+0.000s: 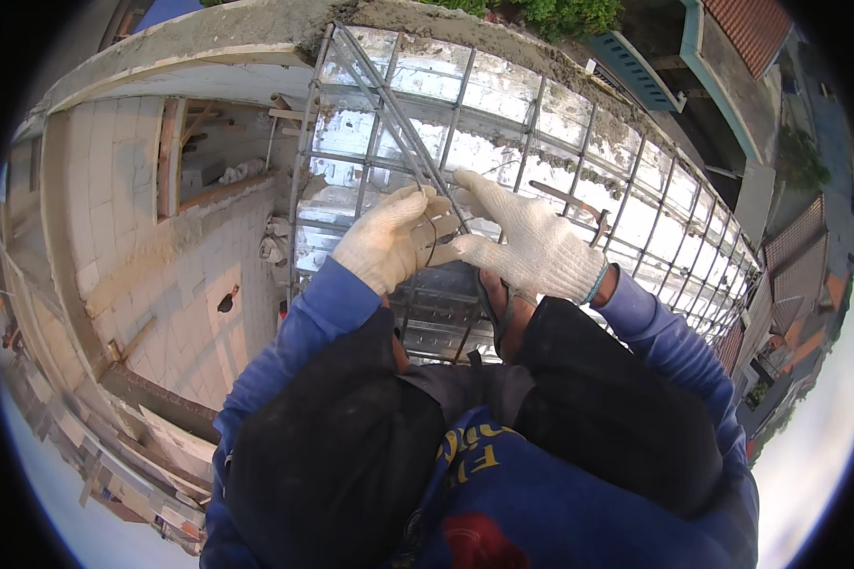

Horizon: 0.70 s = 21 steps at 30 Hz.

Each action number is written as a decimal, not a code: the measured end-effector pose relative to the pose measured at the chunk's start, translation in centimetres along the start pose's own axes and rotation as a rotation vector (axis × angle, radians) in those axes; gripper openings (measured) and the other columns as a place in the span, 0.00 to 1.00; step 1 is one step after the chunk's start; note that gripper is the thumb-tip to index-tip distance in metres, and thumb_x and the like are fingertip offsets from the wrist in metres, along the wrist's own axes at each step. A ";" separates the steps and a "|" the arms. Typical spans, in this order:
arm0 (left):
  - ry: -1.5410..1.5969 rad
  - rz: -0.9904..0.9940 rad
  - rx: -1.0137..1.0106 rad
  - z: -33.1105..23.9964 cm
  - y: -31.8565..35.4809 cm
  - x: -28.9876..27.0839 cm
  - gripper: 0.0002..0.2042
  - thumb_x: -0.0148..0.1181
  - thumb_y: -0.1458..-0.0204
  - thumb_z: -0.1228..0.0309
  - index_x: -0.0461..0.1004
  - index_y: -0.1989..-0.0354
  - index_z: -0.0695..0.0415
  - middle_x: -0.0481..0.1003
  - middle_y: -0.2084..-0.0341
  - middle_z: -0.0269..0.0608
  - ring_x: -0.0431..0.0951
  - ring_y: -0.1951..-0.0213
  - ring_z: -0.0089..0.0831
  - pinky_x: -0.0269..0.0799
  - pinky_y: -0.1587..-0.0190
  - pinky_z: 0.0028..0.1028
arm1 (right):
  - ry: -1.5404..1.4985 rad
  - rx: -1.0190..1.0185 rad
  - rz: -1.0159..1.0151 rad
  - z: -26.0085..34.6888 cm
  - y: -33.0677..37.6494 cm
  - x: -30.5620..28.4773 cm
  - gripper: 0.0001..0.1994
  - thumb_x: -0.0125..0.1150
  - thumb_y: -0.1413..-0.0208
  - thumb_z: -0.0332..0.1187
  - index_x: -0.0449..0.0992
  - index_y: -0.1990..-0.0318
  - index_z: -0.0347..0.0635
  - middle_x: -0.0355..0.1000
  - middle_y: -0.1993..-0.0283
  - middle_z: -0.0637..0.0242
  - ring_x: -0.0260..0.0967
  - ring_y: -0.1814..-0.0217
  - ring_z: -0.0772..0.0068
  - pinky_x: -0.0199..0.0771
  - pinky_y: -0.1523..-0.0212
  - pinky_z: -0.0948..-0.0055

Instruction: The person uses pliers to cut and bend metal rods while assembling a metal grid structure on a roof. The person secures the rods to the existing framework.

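White knit-gloved left hand (pixel 381 245): left of slanted grey steel bars (pixel 411 142), fingers curled beside thin dark curved wire (pixel 435 239) near bars' lower end; grip unclear. White knit-gloved right hand (pixel 533 245): right of bars, thumb and fingers parted.

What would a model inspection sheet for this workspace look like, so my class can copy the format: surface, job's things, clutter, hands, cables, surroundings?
Surface: shiny metal decking under a rebar grid.
Job's things: diagonal bars over the grid; thin dark wire between the hands.
Clutter: a long, narrow tool lying on the grid.
Hands: left glove curled beside the wire, grip unclear; right glove open, thumb and forefinger spread.
Cables: nothing seen.
Surroundings: pale block wall left; foliage and tiled roof beyond.
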State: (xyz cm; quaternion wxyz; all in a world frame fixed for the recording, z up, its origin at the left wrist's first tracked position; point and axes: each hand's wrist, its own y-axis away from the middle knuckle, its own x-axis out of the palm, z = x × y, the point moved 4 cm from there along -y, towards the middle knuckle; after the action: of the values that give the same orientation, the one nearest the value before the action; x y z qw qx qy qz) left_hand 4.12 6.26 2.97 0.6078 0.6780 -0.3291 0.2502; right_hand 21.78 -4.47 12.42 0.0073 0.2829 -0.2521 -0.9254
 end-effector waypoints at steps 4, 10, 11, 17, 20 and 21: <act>-0.022 0.067 0.080 0.2 0.6 0.9 0.12 0.59 0.23 0.65 0.77 0.41 0.58 0.78 0.45 0.42 0.80 0.42 0.39 0.79 0.37 0.47 | -0.069 -0.026 -0.051 -0.7 0.2 5.4 0.27 0.69 0.33 0.47 0.78 0.34 0.41 0.77 0.33 0.48 0.74 0.30 0.40 0.77 0.32 0.48; -0.104 0.168 0.114 1.8 -0.3 0.6 0.15 0.58 0.23 0.64 0.76 0.37 0.59 0.79 0.44 0.40 0.80 0.43 0.34 0.78 0.38 0.39 | -0.073 -0.195 -0.212 0.1 -0.3 4.7 0.13 0.65 0.31 0.37 0.85 0.47 0.39 0.78 0.37 0.52 0.75 0.33 0.41 0.73 0.29 0.47; -0.118 0.136 0.146 1.6 -0.4 0.5 0.17 0.58 0.23 0.63 0.75 0.36 0.61 0.79 0.43 0.42 0.81 0.41 0.35 0.77 0.36 0.41 | -0.101 -0.194 -0.228 0.2 -0.5 4.6 0.12 0.64 0.31 0.36 0.85 0.49 0.39 0.79 0.39 0.52 0.75 0.34 0.41 0.72 0.28 0.46; -0.523 -0.183 0.108 -2.0 2.1 -0.6 0.19 0.61 0.26 0.60 0.79 0.41 0.65 0.82 0.47 0.46 0.86 0.49 0.34 0.86 0.43 0.38 | 0.099 -0.148 0.033 -1.6 0.0 4.9 0.12 0.63 0.30 0.37 0.85 0.49 0.40 0.81 0.48 0.55 0.78 0.39 0.45 0.75 0.31 0.49; -0.519 -0.136 -0.044 -2.3 2.5 -1.8 0.17 0.63 0.28 0.63 0.80 0.42 0.64 0.83 0.48 0.46 0.87 0.51 0.35 0.87 0.43 0.39 | 0.012 -0.027 0.056 -2.3 0.8 4.7 0.13 0.64 0.29 0.40 0.85 0.48 0.41 0.82 0.50 0.55 0.80 0.41 0.48 0.78 0.35 0.53; -0.437 -0.151 -0.076 -2.1 2.8 -2.2 0.17 0.63 0.29 0.63 0.80 0.41 0.64 0.84 0.48 0.47 0.87 0.52 0.35 0.87 0.43 0.38 | -0.146 0.037 0.069 -2.8 0.8 4.6 0.13 0.63 0.28 0.40 0.85 0.49 0.40 0.82 0.53 0.55 0.81 0.45 0.50 0.80 0.40 0.55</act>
State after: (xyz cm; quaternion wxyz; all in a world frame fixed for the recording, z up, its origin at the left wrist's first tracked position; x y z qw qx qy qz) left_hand 0.72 8.50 3.51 0.5643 0.7153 -0.4103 0.0388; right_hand 19.34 -7.17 8.43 0.0154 0.2060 -0.2785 -0.9380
